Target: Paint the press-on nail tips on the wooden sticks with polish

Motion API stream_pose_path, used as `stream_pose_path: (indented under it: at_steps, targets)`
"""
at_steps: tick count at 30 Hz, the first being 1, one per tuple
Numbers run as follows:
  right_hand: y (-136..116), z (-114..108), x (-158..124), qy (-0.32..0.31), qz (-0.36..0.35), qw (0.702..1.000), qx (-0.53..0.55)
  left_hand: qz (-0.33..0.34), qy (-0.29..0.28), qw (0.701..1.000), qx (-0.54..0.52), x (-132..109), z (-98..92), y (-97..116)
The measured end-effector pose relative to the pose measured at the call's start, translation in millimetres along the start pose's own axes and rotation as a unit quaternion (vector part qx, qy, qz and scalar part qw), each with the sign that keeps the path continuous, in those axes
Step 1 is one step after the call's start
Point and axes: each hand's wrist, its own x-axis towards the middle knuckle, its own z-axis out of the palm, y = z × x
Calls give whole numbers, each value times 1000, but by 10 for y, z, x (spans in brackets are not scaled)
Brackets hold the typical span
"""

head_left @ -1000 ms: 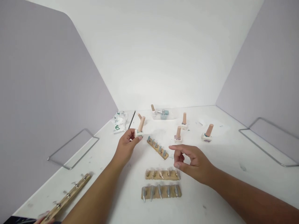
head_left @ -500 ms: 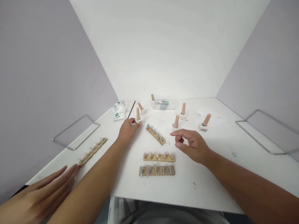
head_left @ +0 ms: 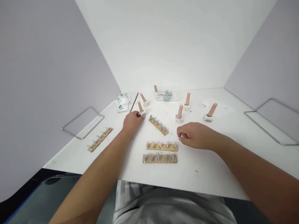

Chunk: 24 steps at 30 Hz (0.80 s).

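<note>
My left hand point(head_left: 132, 121) reaches forward and pinches the white base of a small bottle with a wooden cap point(head_left: 140, 109), which stands on the white table point(head_left: 233, 149). My right hand point(head_left: 195, 136) rests on the table with its fingers curled into a loose fist, nothing visible in it. It lies just right of a wooden strip with metal studs point(head_left: 162, 146). A second studded strip point(head_left: 159, 158) lies below that one, and a third, slanted strip point(head_left: 158, 125) lies between my two hands.
More wooden-capped bottles stand farther back point(head_left: 179, 113) point(head_left: 187, 101) point(head_left: 209, 113) point(head_left: 144, 100). A clear tray point(head_left: 166, 95) holds small items at the back. A studded strip point(head_left: 100, 139) lies at the left. A crumpled wrapper point(head_left: 123, 102) lies at the back left, wire frames point(head_left: 82, 123) point(head_left: 272, 123) at both sides.
My left hand set the bottle down from the air onto the table. My right hand's fingers curled into a fist. Another person's hand at the lower left has left the view.
</note>
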Motion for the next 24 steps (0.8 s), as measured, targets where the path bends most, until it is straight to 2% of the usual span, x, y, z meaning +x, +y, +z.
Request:
stream_pose_path:
  at_steps: [5,9,17,24]
  targets:
    - [39,38,57,-23,55,998,-18,2,-11,1000,-19,-196,-138,-47]
    - [76,86,102,-30,71,997,-14,36,-74,996,-39,-346,-181,-91]
    - [13,171,216,-7,123,992,-20,98,-170,975,-102,-219,-68,34]
    - [3,256,300,9,169,985,-28,72,-209,960,-171,-258,-80,74]
